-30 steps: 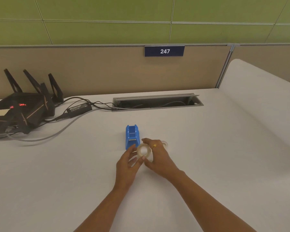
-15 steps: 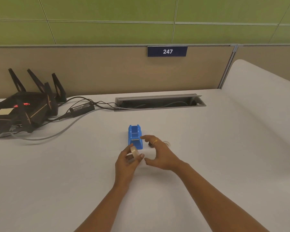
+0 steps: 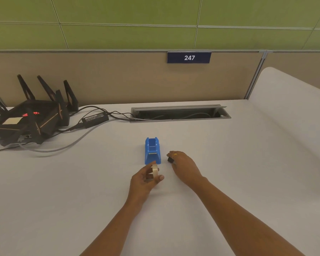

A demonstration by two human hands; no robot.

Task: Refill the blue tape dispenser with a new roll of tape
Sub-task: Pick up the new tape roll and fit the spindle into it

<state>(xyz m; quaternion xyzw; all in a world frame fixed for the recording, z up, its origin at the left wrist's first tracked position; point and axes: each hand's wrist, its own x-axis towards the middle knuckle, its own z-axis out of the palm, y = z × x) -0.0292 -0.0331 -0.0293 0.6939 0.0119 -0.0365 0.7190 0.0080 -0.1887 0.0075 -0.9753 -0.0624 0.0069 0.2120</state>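
The blue tape dispenser (image 3: 152,150) stands on the white desk (image 3: 229,163), its roll slot showing nothing inside. Just in front of it, my left hand (image 3: 145,181) holds a clear tape roll (image 3: 155,170) upright on edge between thumb and fingers. To the right of the dispenser, my right hand (image 3: 185,166) rests palm down with its fingertips on a small black piece (image 3: 170,159) lying on the desk. Whether the fingers have gripped that piece I cannot tell.
A black router (image 3: 26,121) with antennas, a power brick (image 3: 95,119) and loose cables (image 3: 63,145) lie at the back left. A grey cable tray opening (image 3: 179,114) is set into the desk behind the dispenser. A beige partition stands behind.
Both hands held the tape roll together; now only my left hand keeps it, turned on edge. My right hand let go and moved right and forward onto the small black piece.
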